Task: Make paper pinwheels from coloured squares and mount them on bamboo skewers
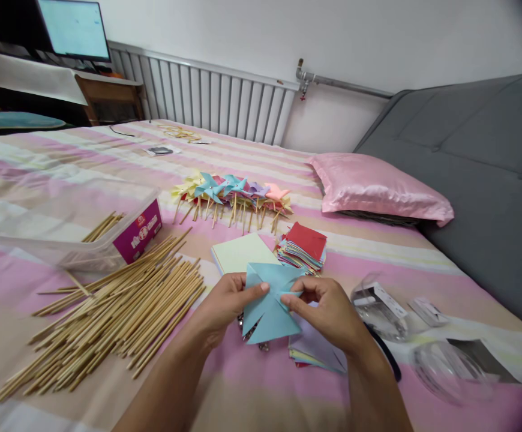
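A light blue paper square [259, 318] with slits cut in from its corners is held up between my two hands. My left hand [229, 300] pinches its left side, thumb on top. On its right side, my right hand [321, 303] grips a flap that is bent in toward the middle. Behind the blue paper lies a stack of pale green paper [240, 247], with a pile of small coloured sheets [303, 241] topped in red beside it. Under my right hand is a stack of purple-topped paper [317, 345]. Small shiny metal pieces [264, 346] show partly beneath the blue paper.
Many wooden sticks [130, 318] lie at left, by a clear plastic box [85, 252] holding more. Finished paper pinwheels [234, 187] on sticks lie farther back. Clear plastic containers [452, 369] sit at right, and a pink pillow [378, 186] rests near the grey headboard [477, 162].
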`<action>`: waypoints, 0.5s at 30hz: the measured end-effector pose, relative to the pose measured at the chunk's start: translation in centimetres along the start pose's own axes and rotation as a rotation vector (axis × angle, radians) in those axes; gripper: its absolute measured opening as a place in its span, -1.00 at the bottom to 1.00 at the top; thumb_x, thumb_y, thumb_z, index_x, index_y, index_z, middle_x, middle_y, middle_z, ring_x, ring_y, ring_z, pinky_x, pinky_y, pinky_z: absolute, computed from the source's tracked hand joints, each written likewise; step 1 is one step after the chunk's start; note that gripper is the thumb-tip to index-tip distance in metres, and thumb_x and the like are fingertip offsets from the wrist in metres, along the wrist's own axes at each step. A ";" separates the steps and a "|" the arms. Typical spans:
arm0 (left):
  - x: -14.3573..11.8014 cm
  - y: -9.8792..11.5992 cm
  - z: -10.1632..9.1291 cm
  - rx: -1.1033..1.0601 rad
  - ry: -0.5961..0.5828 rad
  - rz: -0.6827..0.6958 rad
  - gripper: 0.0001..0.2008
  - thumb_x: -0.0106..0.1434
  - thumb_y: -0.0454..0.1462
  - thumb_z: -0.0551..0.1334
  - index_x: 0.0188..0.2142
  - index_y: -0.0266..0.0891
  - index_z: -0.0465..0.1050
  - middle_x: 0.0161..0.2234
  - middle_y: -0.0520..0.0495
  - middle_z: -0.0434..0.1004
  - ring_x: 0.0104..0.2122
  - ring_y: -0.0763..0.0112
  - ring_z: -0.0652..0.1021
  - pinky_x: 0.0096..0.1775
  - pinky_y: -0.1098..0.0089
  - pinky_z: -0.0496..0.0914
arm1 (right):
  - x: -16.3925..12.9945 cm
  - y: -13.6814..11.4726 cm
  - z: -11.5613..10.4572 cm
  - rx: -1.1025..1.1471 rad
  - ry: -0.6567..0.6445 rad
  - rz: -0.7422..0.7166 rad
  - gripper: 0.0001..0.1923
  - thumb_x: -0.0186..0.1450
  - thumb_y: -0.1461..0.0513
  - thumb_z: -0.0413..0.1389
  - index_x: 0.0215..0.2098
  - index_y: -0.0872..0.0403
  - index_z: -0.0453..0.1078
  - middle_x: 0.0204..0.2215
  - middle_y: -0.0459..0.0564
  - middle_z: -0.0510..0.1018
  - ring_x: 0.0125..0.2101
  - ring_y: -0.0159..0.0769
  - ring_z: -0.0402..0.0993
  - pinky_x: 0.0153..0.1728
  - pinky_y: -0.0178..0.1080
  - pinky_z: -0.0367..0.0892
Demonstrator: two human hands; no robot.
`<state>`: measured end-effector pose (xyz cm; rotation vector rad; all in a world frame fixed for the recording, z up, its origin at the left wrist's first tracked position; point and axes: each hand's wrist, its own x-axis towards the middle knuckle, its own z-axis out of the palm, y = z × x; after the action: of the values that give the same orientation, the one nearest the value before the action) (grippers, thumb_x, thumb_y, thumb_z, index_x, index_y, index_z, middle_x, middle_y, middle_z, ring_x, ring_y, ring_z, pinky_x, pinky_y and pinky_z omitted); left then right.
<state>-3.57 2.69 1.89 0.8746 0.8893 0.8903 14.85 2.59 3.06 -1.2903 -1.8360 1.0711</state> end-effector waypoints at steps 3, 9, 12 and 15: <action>-0.1 0.0 0.1 0.004 -0.015 0.006 -0.68 -0.07 -0.12 0.42 -0.47 -0.36 0.52 -0.55 -0.03 0.50 -0.58 0.55 0.39 -0.49 0.54 0.25 | 0.0 0.0 0.0 -0.008 -0.008 -0.001 -0.75 0.17 0.16 0.14 -0.59 0.12 0.33 -0.66 -0.14 0.38 -0.61 -0.44 0.30 -0.57 -0.39 0.20; 0.0 -0.2 0.0 0.055 -0.011 0.010 -0.68 -0.07 -0.12 0.41 -0.44 -0.36 0.54 -0.52 -0.06 0.52 -0.54 0.49 0.43 -0.46 0.51 0.29 | 0.0 0.0 0.0 -0.099 0.038 -0.006 -0.79 0.15 0.18 0.15 -0.58 0.13 0.36 -0.63 -0.13 0.38 -0.57 -0.43 0.27 -0.56 -0.39 0.18; 0.2 -0.3 0.0 0.056 -0.001 0.022 -0.68 -0.10 -0.14 0.43 -0.42 -0.35 0.55 -0.48 -0.06 0.55 -0.51 0.46 0.46 -0.44 0.50 0.32 | -0.1 -0.1 0.0 -0.132 0.052 -0.011 -0.79 0.14 0.19 0.15 -0.59 0.13 0.36 -0.63 -0.13 0.38 -0.57 -0.43 0.27 -0.56 -0.40 0.17; 0.3 -0.4 0.2 0.054 0.038 0.041 -0.69 -0.15 -0.18 0.46 -0.43 -0.34 0.55 -0.47 -0.05 0.56 -0.52 0.46 0.47 -0.46 0.50 0.34 | 0.0 -0.2 0.0 -0.156 0.063 -0.019 -0.79 0.14 0.19 0.15 -0.60 0.12 0.36 -0.64 -0.14 0.37 -0.58 -0.44 0.26 -0.57 -0.40 0.16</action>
<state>-3.19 2.78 1.54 0.9279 0.9349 0.9238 14.75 2.52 3.20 -1.3762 -1.9115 0.8819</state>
